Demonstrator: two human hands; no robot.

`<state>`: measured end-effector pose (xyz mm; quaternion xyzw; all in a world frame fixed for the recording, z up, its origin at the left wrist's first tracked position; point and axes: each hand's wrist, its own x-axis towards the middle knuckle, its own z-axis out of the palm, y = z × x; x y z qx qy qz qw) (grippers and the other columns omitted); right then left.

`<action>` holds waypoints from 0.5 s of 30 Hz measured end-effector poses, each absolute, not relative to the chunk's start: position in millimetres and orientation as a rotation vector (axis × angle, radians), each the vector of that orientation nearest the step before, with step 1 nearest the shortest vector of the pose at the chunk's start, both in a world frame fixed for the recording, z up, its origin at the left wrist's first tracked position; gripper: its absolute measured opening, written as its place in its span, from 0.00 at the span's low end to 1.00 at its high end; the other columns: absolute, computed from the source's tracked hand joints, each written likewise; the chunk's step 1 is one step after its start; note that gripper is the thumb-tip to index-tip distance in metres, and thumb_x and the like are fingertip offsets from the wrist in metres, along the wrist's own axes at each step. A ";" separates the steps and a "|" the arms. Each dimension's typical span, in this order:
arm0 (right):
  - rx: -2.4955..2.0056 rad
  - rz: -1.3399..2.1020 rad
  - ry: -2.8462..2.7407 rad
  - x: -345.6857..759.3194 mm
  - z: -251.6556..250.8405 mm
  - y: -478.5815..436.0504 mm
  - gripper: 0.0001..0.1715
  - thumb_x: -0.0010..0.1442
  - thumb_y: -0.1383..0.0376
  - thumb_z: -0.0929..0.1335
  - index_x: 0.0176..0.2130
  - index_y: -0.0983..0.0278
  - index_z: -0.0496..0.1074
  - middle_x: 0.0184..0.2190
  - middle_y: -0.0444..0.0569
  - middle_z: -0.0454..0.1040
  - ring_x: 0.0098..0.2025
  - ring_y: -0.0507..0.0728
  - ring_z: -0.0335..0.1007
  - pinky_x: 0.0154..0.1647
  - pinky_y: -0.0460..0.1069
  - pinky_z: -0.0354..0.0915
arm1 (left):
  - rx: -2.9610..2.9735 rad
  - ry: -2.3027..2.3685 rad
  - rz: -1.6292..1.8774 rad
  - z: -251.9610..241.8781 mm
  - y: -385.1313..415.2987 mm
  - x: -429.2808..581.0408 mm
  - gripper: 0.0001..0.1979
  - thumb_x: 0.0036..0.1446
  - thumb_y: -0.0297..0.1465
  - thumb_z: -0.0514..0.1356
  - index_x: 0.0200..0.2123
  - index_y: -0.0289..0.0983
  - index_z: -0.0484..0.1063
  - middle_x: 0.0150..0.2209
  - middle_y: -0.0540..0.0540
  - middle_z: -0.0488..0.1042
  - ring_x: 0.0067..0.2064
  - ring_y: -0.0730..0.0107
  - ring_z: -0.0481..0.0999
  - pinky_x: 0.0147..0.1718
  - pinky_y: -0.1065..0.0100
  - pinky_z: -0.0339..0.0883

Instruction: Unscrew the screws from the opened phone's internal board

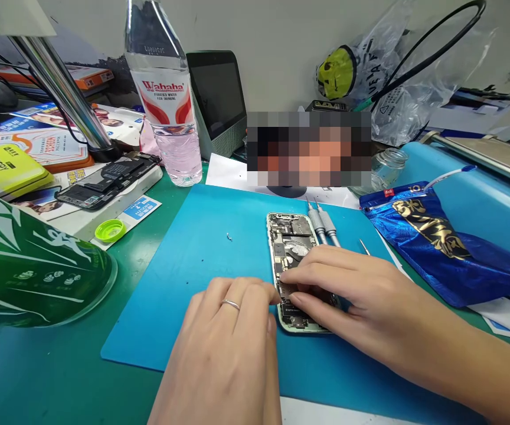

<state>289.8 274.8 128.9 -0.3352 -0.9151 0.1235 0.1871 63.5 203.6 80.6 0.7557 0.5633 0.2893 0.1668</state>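
Note:
An opened smartphone (293, 245) lies on a blue mat (170, 283), its inner boards and parts exposed. At its lower left edge is my left hand (232, 336), with bent fingers held together and the index fingertip on the frame; a ring circles one finger. My right hand (347, 289) reaches over the phone from the right. Its index finger and thumb touch the inside, apart, with nothing visible between them. The other right fingers are partly hidden behind the hand. Two grey-handled screwdrivers (324, 221) lie just beyond the phone's upper right.
A green cup (38, 260) stands at left, near a second opened phone (108, 180) on a white box. Behind are a water bottle (166, 100) and a screen device (219, 94). A blue pouch (441, 242) lies right. A small metallic bit (229, 236) rests on the mat.

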 end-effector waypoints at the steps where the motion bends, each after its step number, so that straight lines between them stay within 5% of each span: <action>1: -0.942 0.352 -2.577 290.0 128.5 274.9 0.11 0.77 0.71 0.71 0.48 0.62 0.85 0.39 0.48 0.87 0.41 0.56 0.85 0.39 0.48 0.74 | 2.146 1.607 0.824 80.5 203.3 63.4 0.09 0.76 0.32 0.59 0.53 0.49 0.76 0.52 0.45 0.84 0.54 0.52 0.85 0.47 0.56 0.81; 15: -0.979 0.481 -2.534 291.5 127.3 275.8 0.10 0.78 0.68 0.72 0.52 0.59 0.85 0.43 0.46 0.89 0.45 0.57 0.87 0.41 0.48 0.74 | 2.116 1.659 0.853 78.3 198.5 62.8 0.13 0.75 0.31 0.60 0.59 0.50 0.75 0.53 0.46 0.84 0.54 0.52 0.86 0.47 0.55 0.83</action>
